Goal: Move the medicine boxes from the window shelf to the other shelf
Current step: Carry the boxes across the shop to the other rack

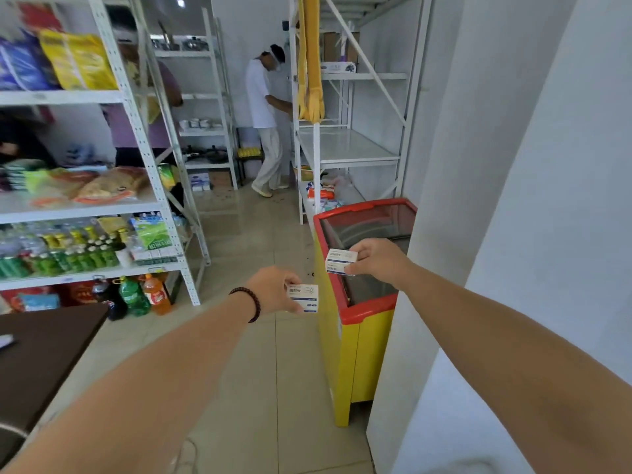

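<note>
My left hand (273, 289), with a dark bead bracelet on its wrist, holds a white medicine box (304, 297) with blue print out over the floor tiles. My right hand (379, 260) grips two stacked white medicine boxes (340, 262) above the near end of the freezer. A white metal shelf unit (345, 145) with mostly bare boards stands ahead on the right, beyond the freezer. No window shelf is in sight.
A red and yellow chest freezer (355, 316) sits against the white wall (513, 234) on the right. A stocked goods rack (102, 203) fills the left side, bottles on its lower levels. A dark counter (41, 354) lies at the near left. A person (266, 121) in white stands down the aisle.
</note>
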